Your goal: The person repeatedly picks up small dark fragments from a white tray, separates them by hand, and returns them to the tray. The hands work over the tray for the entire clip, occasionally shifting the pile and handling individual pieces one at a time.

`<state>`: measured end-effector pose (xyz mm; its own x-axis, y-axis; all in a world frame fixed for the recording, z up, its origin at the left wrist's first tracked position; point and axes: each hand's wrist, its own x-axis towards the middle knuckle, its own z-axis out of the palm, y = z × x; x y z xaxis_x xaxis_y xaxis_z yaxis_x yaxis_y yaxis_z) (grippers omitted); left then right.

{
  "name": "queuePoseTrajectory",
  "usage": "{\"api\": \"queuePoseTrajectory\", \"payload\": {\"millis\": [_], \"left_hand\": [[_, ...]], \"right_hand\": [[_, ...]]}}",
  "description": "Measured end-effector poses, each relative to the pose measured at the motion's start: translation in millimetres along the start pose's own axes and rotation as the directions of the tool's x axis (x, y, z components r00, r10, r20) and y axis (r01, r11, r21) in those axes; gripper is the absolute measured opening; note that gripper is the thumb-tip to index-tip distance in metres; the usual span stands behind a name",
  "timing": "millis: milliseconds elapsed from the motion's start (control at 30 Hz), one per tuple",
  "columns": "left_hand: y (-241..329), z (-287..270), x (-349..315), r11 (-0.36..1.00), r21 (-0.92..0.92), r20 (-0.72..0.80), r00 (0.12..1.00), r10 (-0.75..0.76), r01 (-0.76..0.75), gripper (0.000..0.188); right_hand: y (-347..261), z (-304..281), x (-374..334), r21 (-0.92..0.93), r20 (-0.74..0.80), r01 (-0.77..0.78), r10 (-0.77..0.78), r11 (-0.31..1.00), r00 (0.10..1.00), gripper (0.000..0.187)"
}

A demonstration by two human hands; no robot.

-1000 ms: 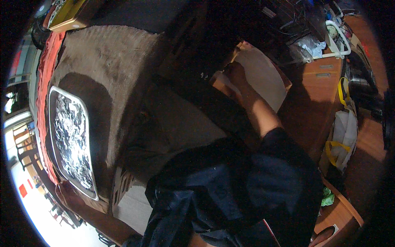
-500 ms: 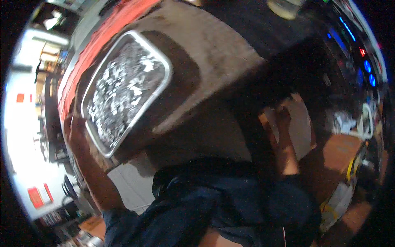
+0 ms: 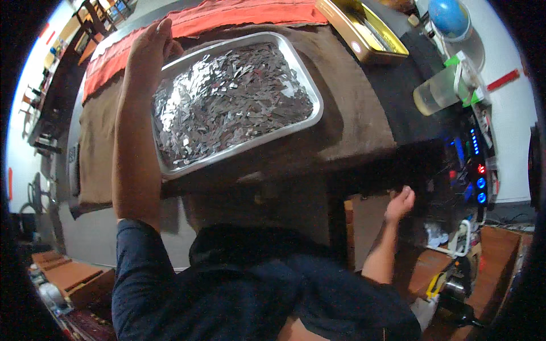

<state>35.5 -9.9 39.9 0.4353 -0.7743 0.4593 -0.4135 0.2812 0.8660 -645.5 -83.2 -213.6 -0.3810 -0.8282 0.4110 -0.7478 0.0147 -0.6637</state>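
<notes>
A shallow silver metal tray (image 3: 316, 102) lies on a brown cloth, full of small, thin, dark shiny strips (image 3: 233, 99). My left hand (image 3: 151, 48) is raised at the tray's far left corner, its forearm crossing the left rim. Those fingers are curled together; whatever is in them, if anything, is hidden. To the right, below the table's dark near edge, my right hand (image 3: 402, 200) is closed in a fist, apart from the tray. What it may hold does not show.
A brown cloth (image 3: 364, 119) and a red cloth (image 3: 239, 14) cover the table. At the far right are a golden tin box (image 3: 372, 54), a clear jug (image 3: 435, 96) and a blue globe (image 3: 449, 17). A lit computer case (image 3: 472, 165) stands right of my right hand.
My view has turned, bringing the tin, jug and globe in. Against the tray, my left hand is now at its far left corner. My right hand has drawn into a fist and shows more clearly.
</notes>
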Motion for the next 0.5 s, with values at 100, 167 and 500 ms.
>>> {"api": "queuePoseTrajectory", "payload": {"millis": [100, 167, 500], "left_hand": [[-32, -18, -1, 0.998, -0.019, -0.070, 0.996, -0.053, 0.052, 0.023], [-57, -32, -1, 0.985, 0.165, -0.124, 0.992, -0.031, 0.051, 0.024], [-83, -37, 1, 0.883, 0.468, -0.058, 0.998, 0.011, 0.017, 0.027]], "right_hand": [[-120, 16, 15, 0.404, 0.026, 0.054, -0.070, 0.913, 0.997, 0.023], [-203, 22, 19, 0.468, 0.150, 0.180, -0.279, 0.865, 0.949, 0.017], [-454, 99, -24, 0.467, 0.746, 0.679, -0.665, 0.566, 0.042, 0.024]]}}
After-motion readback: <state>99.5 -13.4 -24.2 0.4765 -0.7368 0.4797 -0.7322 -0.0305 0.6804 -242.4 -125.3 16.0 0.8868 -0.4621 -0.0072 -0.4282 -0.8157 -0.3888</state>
